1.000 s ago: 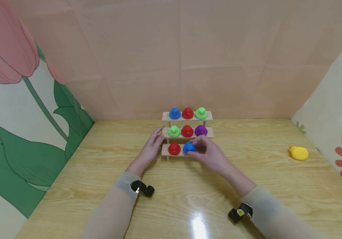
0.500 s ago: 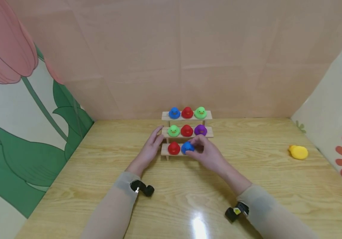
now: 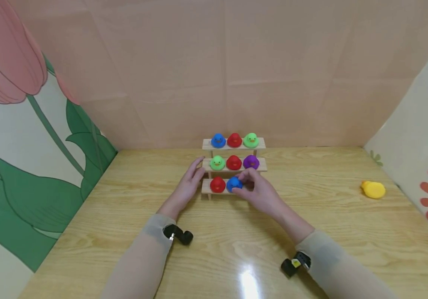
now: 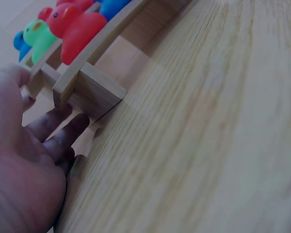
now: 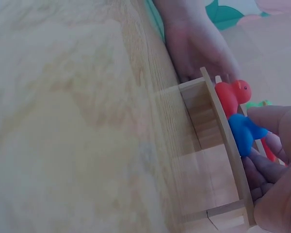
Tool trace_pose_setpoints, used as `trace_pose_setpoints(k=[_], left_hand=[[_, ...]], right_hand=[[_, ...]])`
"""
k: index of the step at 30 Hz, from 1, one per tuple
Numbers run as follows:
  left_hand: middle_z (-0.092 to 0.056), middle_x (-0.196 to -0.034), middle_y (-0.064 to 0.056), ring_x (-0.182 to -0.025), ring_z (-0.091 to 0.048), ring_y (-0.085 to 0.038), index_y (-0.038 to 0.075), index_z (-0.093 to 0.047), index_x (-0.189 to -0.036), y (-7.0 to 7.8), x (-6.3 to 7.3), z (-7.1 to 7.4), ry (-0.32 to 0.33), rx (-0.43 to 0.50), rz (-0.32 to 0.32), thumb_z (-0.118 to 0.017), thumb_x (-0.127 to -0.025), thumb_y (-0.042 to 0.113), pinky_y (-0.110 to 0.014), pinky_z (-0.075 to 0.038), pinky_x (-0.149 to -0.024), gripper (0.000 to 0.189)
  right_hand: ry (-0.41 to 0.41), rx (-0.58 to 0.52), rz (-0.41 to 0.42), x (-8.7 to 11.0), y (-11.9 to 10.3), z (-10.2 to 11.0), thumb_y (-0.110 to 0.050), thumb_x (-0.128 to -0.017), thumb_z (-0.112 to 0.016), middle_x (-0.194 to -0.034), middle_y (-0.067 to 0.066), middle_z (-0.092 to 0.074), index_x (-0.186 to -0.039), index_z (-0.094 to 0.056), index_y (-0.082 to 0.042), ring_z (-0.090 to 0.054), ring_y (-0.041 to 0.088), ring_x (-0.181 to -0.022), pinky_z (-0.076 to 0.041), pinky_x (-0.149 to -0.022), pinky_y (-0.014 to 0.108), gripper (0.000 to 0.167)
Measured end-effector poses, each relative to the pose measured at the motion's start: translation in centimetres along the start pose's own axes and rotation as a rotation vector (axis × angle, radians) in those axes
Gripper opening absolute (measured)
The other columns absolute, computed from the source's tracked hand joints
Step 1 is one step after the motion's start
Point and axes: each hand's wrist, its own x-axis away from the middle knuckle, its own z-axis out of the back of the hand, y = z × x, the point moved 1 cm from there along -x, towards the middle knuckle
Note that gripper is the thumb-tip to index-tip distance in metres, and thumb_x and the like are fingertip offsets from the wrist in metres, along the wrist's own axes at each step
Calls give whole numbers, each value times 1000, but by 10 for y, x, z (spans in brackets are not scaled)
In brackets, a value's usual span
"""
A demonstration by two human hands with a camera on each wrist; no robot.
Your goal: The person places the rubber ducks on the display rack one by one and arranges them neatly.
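Note:
A three-tier wooden stand holds small rubber ducks. On the bottom tier, my right hand pinches a blue duck between thumb and fingers, just right of a red duck. The right wrist view shows this blue duck upright on the shelf, close against the red one. My left hand is at the stand's left end, its fingers loosely bent. In the left wrist view those fingers lie beside the shelf ends; whether they touch the wood I cannot tell.
The middle tier bears a green duck, a red duck and a purple duck. Blue, red and green ducks line the top tier. A yellow duck lies far right on the wooden table.
My right hand has shifted slightly left with the blue duck, bringing it closer to the red duck on the bottom tier. The left hand has stayed in place.

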Motion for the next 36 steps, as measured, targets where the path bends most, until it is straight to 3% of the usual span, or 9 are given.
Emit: trace_pose_setpoints(k=[23, 36], left_hand=[[-33, -179, -4, -165, -25, -33, 44, -36, -171, 0, 0, 1, 10, 4, -19, -46, -117, 58, -61, -22, -132, 58], [-35, -178, -1, -164, -28, -30, 46, -38, -170, -1, -1, 0, 18, 20, -8, -46, -117, 55, -60, -23, -132, 54]], right_hand=[[-7, 10, -12, 0, 1, -2, -20, -104, -82, -127, 9, -67, -127, -59, -10, -63, 32, -121, -55, -110, 51, 34], [33, -46, 31, 3, 1, 0, -16, -100, -86, -142, 11, -69, -126, -61, -6, -65, 34, -130, -52, -113, 54, 38]])
